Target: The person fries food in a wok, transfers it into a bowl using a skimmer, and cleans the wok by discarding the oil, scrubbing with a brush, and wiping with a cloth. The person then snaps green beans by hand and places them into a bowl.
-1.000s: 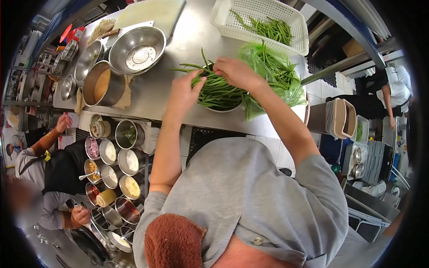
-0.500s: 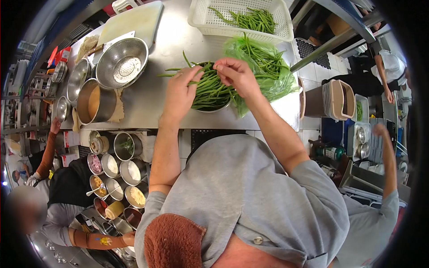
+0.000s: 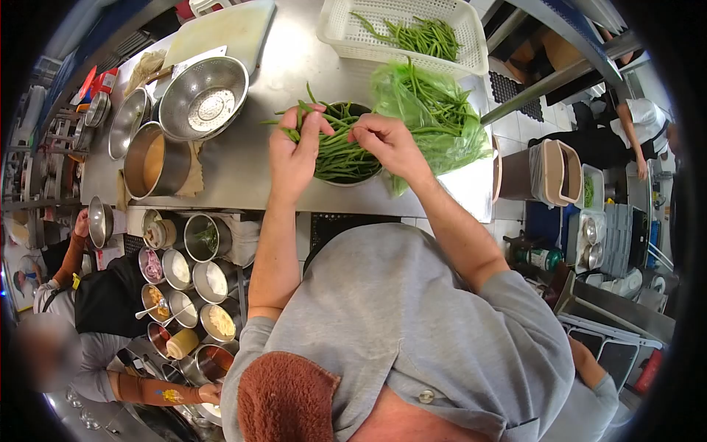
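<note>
My left hand is closed around a few green beans at the left side of a round metal pot. Long green beans fill that pot. Over its right side, my right hand is pinched, thumb against fingers; what it holds, if anything, is too small to make out. Just right of the pot lies an open green plastic bag with more beans in it. Behind the bag, a white perforated basket contains further green beans.
A colander, a pot of brown liquid and a cutting board stand on the left of the steel table. Containers of ingredients are below left, beside a co-worker. A bin is at right.
My left hand has closed on beans and my right fingers have drawn together lower over the pot. The co-worker at left now lifts a metal bowl. The person at lower right has lowered an arm.
</note>
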Demonstrator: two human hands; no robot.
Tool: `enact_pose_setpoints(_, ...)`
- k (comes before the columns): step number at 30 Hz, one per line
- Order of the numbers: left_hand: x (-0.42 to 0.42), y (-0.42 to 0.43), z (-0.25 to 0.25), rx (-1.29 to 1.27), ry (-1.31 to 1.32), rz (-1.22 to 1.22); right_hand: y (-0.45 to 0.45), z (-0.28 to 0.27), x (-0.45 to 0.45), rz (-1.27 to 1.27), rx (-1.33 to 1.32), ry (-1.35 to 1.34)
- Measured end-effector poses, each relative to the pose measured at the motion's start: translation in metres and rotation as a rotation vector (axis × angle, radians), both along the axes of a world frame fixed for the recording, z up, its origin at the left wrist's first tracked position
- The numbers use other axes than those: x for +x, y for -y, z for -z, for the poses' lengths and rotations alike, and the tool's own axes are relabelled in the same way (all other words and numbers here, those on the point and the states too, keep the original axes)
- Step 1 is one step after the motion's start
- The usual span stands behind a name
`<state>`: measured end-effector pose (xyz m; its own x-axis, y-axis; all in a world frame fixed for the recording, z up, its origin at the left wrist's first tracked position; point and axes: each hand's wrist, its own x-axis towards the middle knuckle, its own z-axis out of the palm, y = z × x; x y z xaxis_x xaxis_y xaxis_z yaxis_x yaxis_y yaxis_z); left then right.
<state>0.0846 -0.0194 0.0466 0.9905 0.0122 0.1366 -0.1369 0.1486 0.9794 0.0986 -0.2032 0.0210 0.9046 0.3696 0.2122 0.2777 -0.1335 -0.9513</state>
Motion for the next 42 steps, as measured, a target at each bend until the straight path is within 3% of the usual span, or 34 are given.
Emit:
enact_pose_setpoints(5,-0.007,-0.007,0.0,0.12,0.038,0.07,-0.005,-0.001,0.002,-0.025,-0.016,-0.047)
enact_pose_setpoints(8,-0.012,-0.014,0.004,0.145,0.015,0.119,-0.009,0.0,0.001,-0.028,-0.054,0.063)
enact_pose_setpoints(15,-0.026,-0.015,0.011,0.075,-0.058,0.166,-0.022,0.016,0.004,0.165,-0.084,0.126)
enact_pose_setpoints(17,-0.031,-0.01,0.013,0.189,0.01,0.052,-0.026,0.016,0.008,0.252,-0.039,0.078)
enact_pose_setpoints(24,-0.031,0.002,0.024,0.169,0.15,-0.12,-0.035,-0.007,0.017,0.397,-0.017,0.043)
enact_pose_setpoints(27,-0.033,-0.005,0.027,0.078,0.112,-0.207,-0.019,0.0,0.026,0.507,-0.01,-0.052)
enact_pose_setpoints(29,-0.033,-0.017,0.014,-0.118,0.107,-0.221,-0.005,0.008,0.029,0.587,-0.008,-0.121)
enact_pose_setpoints(32,-0.023,-0.024,0.013,-0.217,0.083,-0.211,0.005,0.017,0.024,0.215,-0.353,0.089)
enact_pose_setpoints(36,-0.012,-0.016,0.025,-0.26,0.105,-0.098,0.002,0.027,0.039,0.212,-0.496,0.323)
enact_pose_setpoints(37,-0.013,-0.016,0.027,-0.258,0.102,-0.091,0.0,0.029,0.044,0.183,-0.687,0.329)
enact_pose_setpoints(38,-0.012,-0.014,0.019,-0.306,-0.061,-0.003,-0.001,0.031,0.049,0.154,-0.878,0.333)
enact_pose_setpoints(39,-0.011,-0.012,0.015,-0.351,-0.224,0.088,-0.002,0.032,0.055,0.167,-0.878,0.328)
enact_pose_setpoints(40,-0.008,-0.01,0.015,-0.346,-0.225,0.101,-0.003,0.033,0.06,0.112,-0.961,0.337)
enact_pose_setpoints(42,0.003,-0.003,0.02,0.253,-0.027,-0.034,-0.001,0.027,0.06,0.059,-1.041,0.341)
